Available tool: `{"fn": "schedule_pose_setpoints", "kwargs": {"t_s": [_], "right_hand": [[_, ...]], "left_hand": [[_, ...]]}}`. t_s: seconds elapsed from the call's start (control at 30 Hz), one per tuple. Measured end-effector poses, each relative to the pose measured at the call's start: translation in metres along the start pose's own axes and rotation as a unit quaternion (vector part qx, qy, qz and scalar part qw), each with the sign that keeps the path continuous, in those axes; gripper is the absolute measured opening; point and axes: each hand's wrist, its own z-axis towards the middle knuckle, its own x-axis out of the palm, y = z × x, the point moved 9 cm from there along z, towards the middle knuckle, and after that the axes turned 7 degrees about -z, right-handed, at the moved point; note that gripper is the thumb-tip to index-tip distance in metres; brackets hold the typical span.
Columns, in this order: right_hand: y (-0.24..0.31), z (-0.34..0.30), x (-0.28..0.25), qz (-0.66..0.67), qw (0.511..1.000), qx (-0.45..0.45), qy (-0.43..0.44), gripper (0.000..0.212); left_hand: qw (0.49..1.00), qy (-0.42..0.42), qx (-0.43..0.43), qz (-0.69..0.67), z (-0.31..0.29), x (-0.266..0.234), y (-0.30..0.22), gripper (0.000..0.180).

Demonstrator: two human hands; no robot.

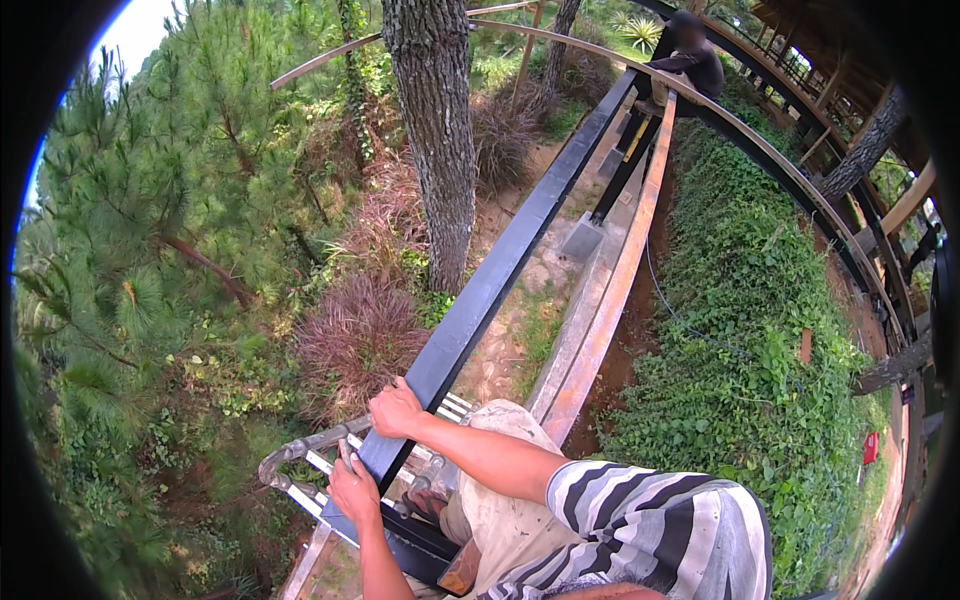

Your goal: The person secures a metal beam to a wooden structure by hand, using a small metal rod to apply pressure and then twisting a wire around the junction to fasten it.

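A long black steel beam (500, 272) runs from near my lap to the far top right. My right hand (397, 409) lies across its near part, fingers closed over the left edge. Closer to me, my left hand (355, 490) is beside the beam's near end, its fingers bent and drawn together. A small greyish piece sticks up from them; its kind is too small to tell. Below my hands, another dark beam section (415, 548) lies beside my leg, partly hidden by my left forearm.
A rusty curved steel beam (612, 310) runs alongside on the right. Under my hands stands a metal frame with white rungs (312, 462). A co-worker (692, 68) sits at the far end. A tree trunk (432, 150) rises left of the beam; green ground cover (740, 280) lies right.
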Motion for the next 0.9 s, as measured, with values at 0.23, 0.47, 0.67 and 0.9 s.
{"fn": "schedule_pose_setpoints", "kwargs": {"t_s": [0.23,0.47,0.67,0.9], "right_hand": [[0.002,-0.001,-0.002,-0.001,1.000,-0.002,-0.005,0.024],[-0.002,-0.003,-0.006,0.010,0.998,0.001,-0.057,0.023],[-0.001,-0.002,-0.002,0.004,0.999,-0.003,-0.047,0.022],[0.000,0.000,0.003,0.009,0.999,-0.005,-0.047,0.025]], "left_hand": [[1.000,0.004,-0.003,0.003,0.001,0.003,0.004,0.037],[1.000,0.000,-0.001,-0.003,0.002,0.008,0.006,0.037],[1.000,0.000,-0.012,-0.004,0.000,0.002,0.001,0.036],[1.000,0.003,-0.009,-0.006,0.000,-0.001,-0.001,0.035]]}}
